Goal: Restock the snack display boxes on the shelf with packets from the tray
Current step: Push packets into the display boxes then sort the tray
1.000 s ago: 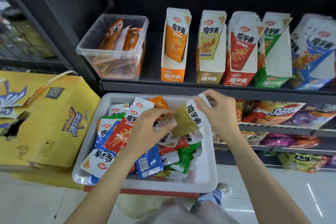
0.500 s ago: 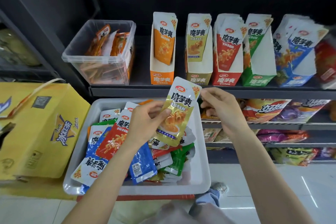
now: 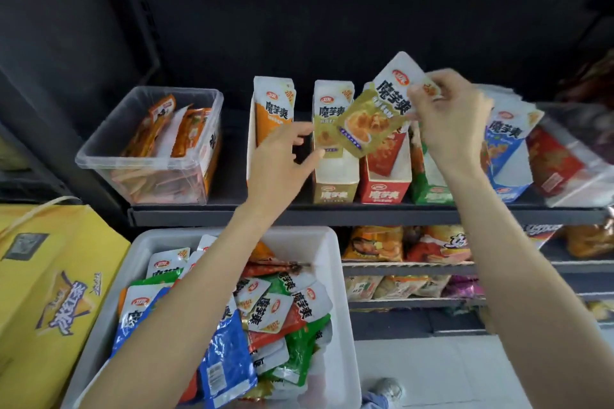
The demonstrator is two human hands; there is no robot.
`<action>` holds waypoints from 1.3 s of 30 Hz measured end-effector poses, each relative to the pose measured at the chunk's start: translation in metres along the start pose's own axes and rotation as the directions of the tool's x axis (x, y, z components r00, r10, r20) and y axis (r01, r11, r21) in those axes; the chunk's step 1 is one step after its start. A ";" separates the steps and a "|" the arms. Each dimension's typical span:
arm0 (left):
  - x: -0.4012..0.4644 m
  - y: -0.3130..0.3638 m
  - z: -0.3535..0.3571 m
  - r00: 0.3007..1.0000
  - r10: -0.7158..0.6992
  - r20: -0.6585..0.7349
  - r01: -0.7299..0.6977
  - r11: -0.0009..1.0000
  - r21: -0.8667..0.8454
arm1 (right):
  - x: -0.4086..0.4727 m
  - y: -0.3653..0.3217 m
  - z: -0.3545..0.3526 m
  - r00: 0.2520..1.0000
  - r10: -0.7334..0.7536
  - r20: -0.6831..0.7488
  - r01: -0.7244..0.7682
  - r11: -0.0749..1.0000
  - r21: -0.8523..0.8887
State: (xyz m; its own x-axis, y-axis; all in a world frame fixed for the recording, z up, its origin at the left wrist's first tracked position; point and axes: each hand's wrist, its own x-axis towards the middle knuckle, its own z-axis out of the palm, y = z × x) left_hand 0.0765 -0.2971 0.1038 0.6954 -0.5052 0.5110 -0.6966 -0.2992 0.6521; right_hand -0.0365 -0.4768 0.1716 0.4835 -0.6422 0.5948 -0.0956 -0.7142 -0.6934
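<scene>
My right hand point(image 3: 448, 123) pinches the top of an olive-gold snack packet point(image 3: 365, 126), which hangs tilted in front of the shelf, over the olive display box point(image 3: 335, 183) and the red display box point(image 3: 385, 189). My left hand point(image 3: 282, 159) is off the packet, its curled fingers and thumb closed on the left edge of the olive box. Both forearms reach over the white tray point(image 3: 332, 242), which holds several mixed packets in blue, green, red and orange.
An orange display box point(image 3: 265, 116) stands left of the olive one, with green point(image 3: 432, 189) and blue point(image 3: 508, 183) boxes to the right. A clear plastic bin point(image 3: 149, 149) sits at the shelf's left. A yellow carton point(image 3: 50, 276) lies beside the tray. Lower shelves point(image 3: 398, 266) hold bagged snacks.
The olive-gold packet came up out of the tray to the level of the shelf boxes. My left hand let go of it and went to the olive box; my right hand now carries it alone.
</scene>
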 end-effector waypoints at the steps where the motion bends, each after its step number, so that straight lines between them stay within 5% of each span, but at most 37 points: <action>1: 0.005 -0.003 0.008 0.997 -0.013 0.076 0.008 0.998 0.062 | 0.012 0.001 0.009 0.999 -0.038 0.031 0.040 0.997 -0.067; 4: 0.006 -0.005 0.027 0.970 -0.075 0.233 0.035 0.985 0.172 | 0.038 0.007 0.042 0.981 -0.098 0.166 0.132 0.970 -0.204; 8: -0.001 -0.004 0.038 0.961 -0.102 0.257 0.042 0.972 0.229 | 0.048 0.017 0.082 0.948 -0.113 0.296 0.210 0.924 -0.319; 16: 0.000 -0.006 0.039 0.955 -0.108 0.277 0.036 0.967 0.252 | 0.044 0.033 0.110 0.936 -0.165 0.311 0.316 0.785 -0.533; 20: -0.004 -0.009 0.039 0.967 -0.079 0.243 0.038 0.984 0.172 | 0.027 0.033 0.093 0.970 -0.171 0.173 0.229 0.878 -0.419; 23: -0.020 -0.007 0.027 0.996 0.052 0.067 -0.050 0.998 -0.031 | -0.014 0.024 0.067 0.981 -0.174 0.091 0.191 0.955 -0.229; 27: -0.068 -0.012 -0.004 0.970 0.133 -0.201 -0.157 0.982 -0.107 | -0.093 0.007 0.036 0.957 -0.128 0.259 0.129 0.992 0.013; 30: -0.112 -0.034 -0.020 0.990 0.094 -0.107 -0.099 0.994 -0.043 | -0.146 0.010 0.038 0.809 -0.106 0.579 0.121 0.993 0.013; 33: -0.144 -0.055 -0.030 0.975 0.021 0.222 -0.039 0.996 0.075 | -0.178 0.021 0.050 0.473 -0.091 0.876 0.347 0.934 -0.090; 35: -0.161 -0.066 -0.032 0.894 -0.055 0.445 -0.042 0.978 0.204 | -0.194 0.029 0.059 0.261 -0.026 0.965 0.454 0.886 -0.099; 37: -0.175 -0.072 -0.032 0.775 -0.144 0.616 -0.095 0.936 0.339 | -0.207 0.034 0.069 0.171 -0.011 0.985 0.437 0.897 -0.066; 39: -0.185 -0.075 -0.031 0.696 -0.216 0.684 -0.118 0.906 0.406 | -0.216 0.035 0.080 0.159 -0.061 0.985 0.382 0.924 -0.004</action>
State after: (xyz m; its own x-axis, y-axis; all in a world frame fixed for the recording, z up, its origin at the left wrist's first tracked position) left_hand 0.0057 -0.1560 -0.0217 0.5140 -0.8412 -0.1682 -0.7850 -0.5402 0.3032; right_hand -0.0747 -0.3402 -0.0137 0.9401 0.2157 -0.2640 0.0922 -0.9064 -0.4122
